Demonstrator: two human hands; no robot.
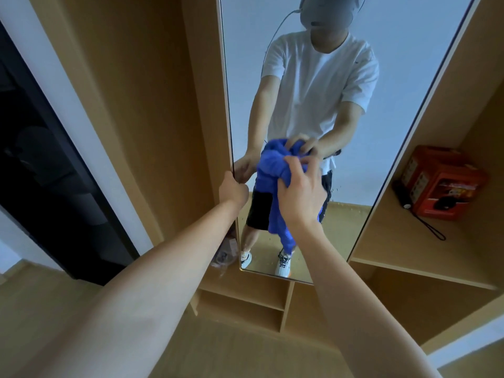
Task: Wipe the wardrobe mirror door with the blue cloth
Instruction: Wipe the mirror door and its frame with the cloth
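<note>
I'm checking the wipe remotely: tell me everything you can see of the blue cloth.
The blue cloth is a bright blue, soft fabric, bunched up rather than flat. The right hand grips its upper part against the mirror door at mid height, and a loose tail hangs down below the hand. The mirror doubles it.

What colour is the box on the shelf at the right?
The box is red, with dark and pale printing on its sides. It shows in the head view.
</note>
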